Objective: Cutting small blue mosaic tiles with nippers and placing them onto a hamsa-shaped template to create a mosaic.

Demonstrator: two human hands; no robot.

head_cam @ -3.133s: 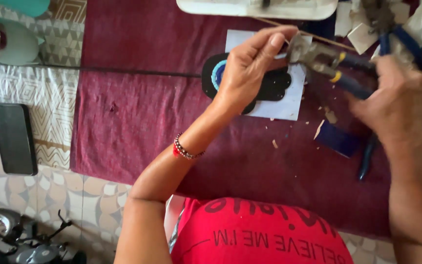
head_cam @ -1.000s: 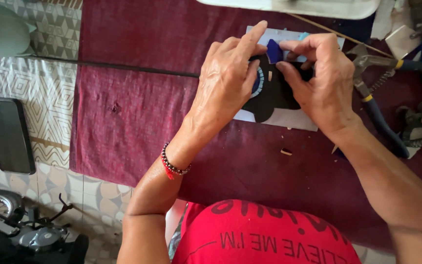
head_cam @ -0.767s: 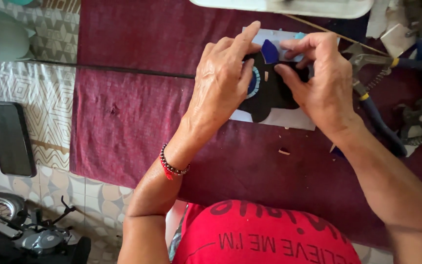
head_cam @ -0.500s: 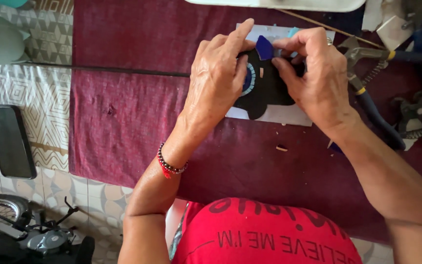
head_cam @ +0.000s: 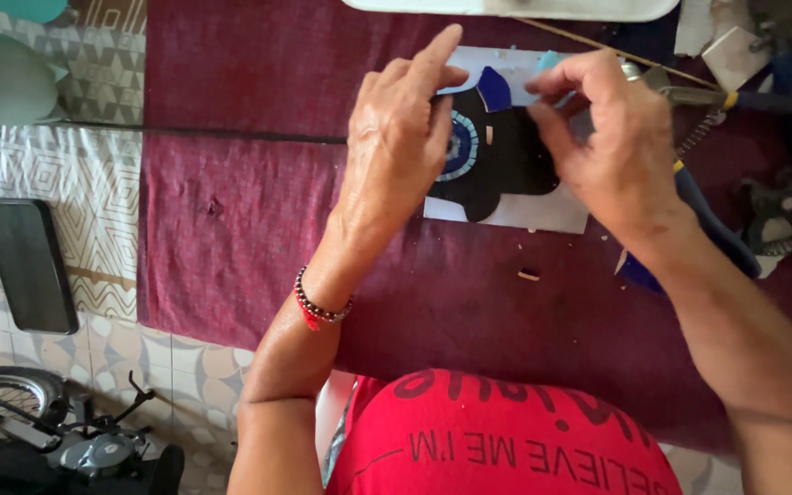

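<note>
A flat black rectangular phone [head_cam: 27, 264] is seen at the far left on a patterned cloth. On the maroon cloth [head_cam: 231, 220], the left hand [head_cam: 396, 151] is laid with fingers together on the black hand-shaped mosaic piece [head_cam: 497, 156], which lies on a white sheet [head_cam: 543, 206]. A small dark blue shard [head_cam: 493, 89] is pinched over it by the right hand [head_cam: 602, 137]. Blue-handled pliers [head_cam: 708, 229] lie at the right.

Left hand [head_cam: 396, 151] and right hand [head_cam: 611, 137] on a black mosaic piece [head_cam: 497, 160] over white paper [head_cam: 543, 209].

Left hand [head_cam: 396, 147] flat, right hand [head_cam: 602, 137] pinching
</note>
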